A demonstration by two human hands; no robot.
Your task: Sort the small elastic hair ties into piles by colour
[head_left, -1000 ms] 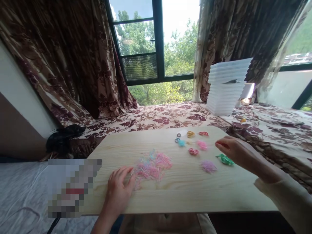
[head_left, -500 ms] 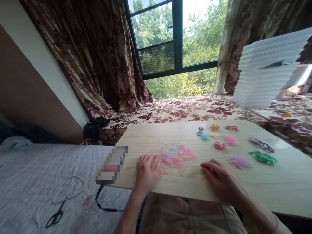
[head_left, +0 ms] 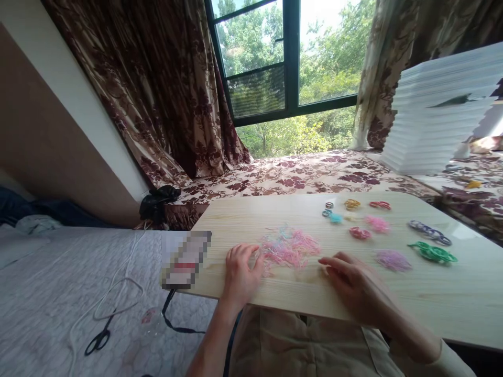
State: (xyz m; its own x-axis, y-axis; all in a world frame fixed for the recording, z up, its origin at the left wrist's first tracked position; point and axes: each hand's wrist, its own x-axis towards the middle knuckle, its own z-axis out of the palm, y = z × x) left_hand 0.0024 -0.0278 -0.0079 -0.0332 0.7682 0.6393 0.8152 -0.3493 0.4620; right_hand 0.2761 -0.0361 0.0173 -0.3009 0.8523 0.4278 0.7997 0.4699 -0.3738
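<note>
Left hand: our left hand [head_left: 240,272], fingers spread, touches the band pile [head_left: 290,247] at frame centre.
Right hand: our right hand [head_left: 353,285], fingers loosely apart and holding nothing, rests on the board [head_left: 432,293] just right of the pile.

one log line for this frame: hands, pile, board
left hand: flat, touching mixed band pile | right hand: on board beside pile, grip unclear | sorted piles: far right

Bare hands, a pale sleeve, tan trousers

The left hand [head_left: 240,273] and its forearm are bare, with no sleeve, ring or watch in view. The right hand [head_left: 356,287] is bare too, and a cream long sleeve [head_left: 444,361] starts at its wrist at the near right. Khaki trousers [head_left: 298,345] with a stitched seam cover the lap at the near edge.
</note>
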